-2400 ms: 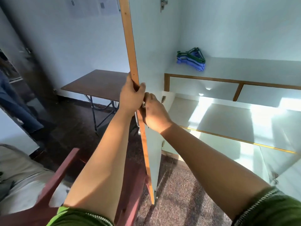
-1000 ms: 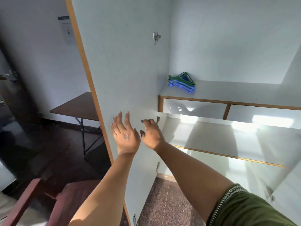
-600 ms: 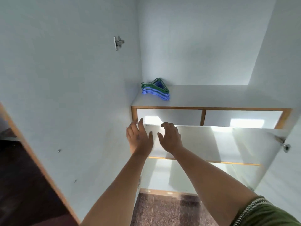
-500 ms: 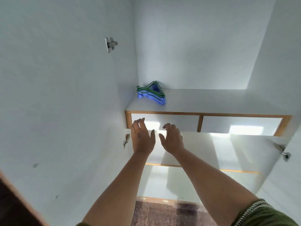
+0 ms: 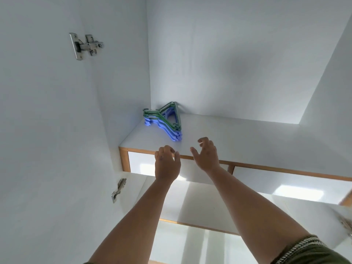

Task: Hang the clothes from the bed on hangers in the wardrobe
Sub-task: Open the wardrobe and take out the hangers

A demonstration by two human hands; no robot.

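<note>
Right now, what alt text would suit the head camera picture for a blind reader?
Two bare hands, left hand and right hand, reach up empty toward a stack of green and blue plastic hangers lying on a white wardrobe shelf with wooden edging. A metal door hinge sits upper left.

Green, blue hangers (image 5: 165,121) — stacked, wardrobe shelf (image 5: 238,134)

Glossy plastic hangers (image 5: 165,121) (matt white laminate shelf (image 5: 238,141), wood-edged)

Green and blue hangers (image 5: 164,121); white wardrobe (image 5: 228,54).
</note>
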